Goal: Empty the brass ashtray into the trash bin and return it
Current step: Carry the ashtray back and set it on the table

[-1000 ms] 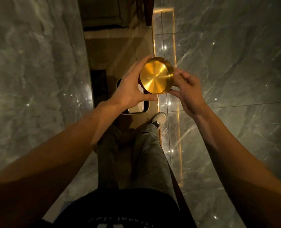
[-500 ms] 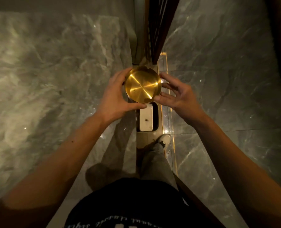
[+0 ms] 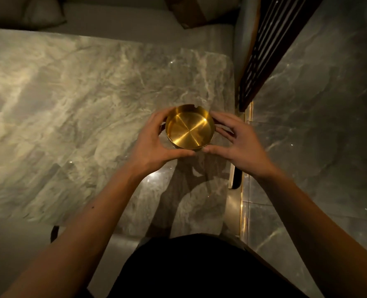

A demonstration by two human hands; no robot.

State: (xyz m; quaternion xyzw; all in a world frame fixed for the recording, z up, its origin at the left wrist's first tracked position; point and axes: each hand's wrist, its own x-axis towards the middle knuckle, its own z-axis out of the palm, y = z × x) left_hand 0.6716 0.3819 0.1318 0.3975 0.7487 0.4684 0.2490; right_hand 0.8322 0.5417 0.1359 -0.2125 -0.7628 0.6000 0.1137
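The ashtray (image 3: 189, 130) sits upright between the left hand (image 3: 156, 145) and right hand (image 3: 240, 145), both clasping its sides, near the marble table's (image 3: 70, 104) right edge.

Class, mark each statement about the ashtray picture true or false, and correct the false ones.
1. Both hands hold the ashtray. True.
2. The ashtray is full of ash. False: its inside looks bare and shiny.
3. The ashtray is over the marble table. True.
4. Only the left hand touches it. False: the right hand grips it too.
5. The ashtray is upside down. False: its opening faces up.
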